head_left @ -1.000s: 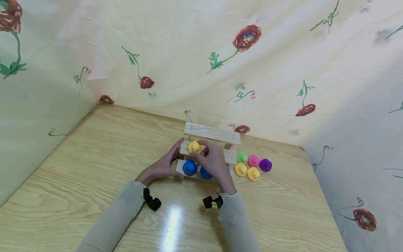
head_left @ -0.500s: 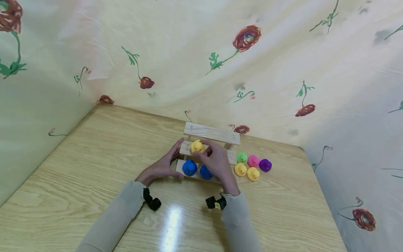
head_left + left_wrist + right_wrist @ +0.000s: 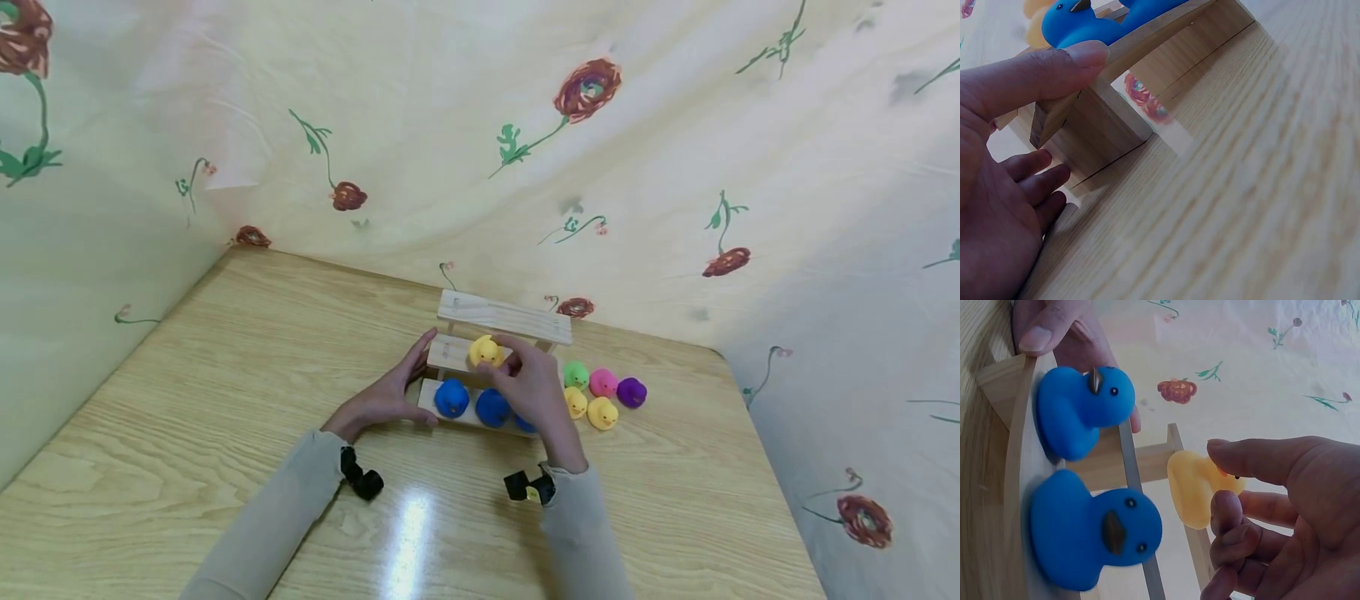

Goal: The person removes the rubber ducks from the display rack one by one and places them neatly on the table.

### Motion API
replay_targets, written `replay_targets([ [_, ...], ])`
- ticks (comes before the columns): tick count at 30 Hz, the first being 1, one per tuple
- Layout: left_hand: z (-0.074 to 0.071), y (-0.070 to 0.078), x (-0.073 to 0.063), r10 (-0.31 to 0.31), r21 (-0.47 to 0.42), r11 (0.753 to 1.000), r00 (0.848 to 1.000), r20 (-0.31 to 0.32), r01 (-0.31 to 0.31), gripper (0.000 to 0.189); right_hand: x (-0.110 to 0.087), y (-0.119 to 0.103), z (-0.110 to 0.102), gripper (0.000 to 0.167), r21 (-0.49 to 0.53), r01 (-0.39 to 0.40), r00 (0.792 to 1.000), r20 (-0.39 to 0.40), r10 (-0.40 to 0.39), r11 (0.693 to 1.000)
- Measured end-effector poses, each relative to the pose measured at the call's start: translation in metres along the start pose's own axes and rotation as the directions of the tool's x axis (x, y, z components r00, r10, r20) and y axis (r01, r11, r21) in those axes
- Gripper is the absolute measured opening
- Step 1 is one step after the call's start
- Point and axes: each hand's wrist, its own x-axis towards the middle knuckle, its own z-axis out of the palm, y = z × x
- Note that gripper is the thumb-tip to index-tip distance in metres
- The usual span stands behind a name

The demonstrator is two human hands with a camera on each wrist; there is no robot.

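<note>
A three-tier wooden stand stands on the table. My right hand pinches a yellow rubber duck at the middle step; in the right wrist view the thumb and fingers meet its head side. My left hand holds the stand's left end, its thumb on the lowest step and other fingers beside the leg. Along that step sit a blue rubber duck, a second blue duck and a third blue duck, the last partly behind my right hand.
Right of the stand are a green duck, a pink duck, a purple duck, a yellow duck and another yellow duck. A flowered cloth rises behind the wood-grain table.
My right hand has shifted rightward along the middle step with the yellow duck, uncovering more of the blue ducks in front. The left hand stays in place.
</note>
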Motion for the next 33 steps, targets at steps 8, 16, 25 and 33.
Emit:
replay_targets([
  [8,0.001,0.001,0.000,0.016,0.003,1.000,1.000,-0.001,-0.016,0.132,-0.006,0.009,-0.008,0.047,0.024,0.012,1.000,-0.001,-0.012,1.000],
  [16,0.001,0.000,0.000,0.037,0.006,0.999,0.999,0.001,-0.037,0.132,-0.011,0.019,-0.015,0.047,0.021,-0.018,1.000,-0.002,0.018,1.000],
  [25,0.000,-0.001,0.000,0.032,0.004,0.999,0.999,0.006,-0.032,0.131,-0.015,0.023,-0.024,0.047,-0.015,-0.069,0.998,-0.002,0.069,0.997],
  [33,0.001,0.000,-0.001,0.039,0.009,0.999,0.999,0.009,-0.039,0.131,-0.020,0.029,-0.033,0.047,-0.034,-0.074,0.997,-0.008,0.074,0.997],
])
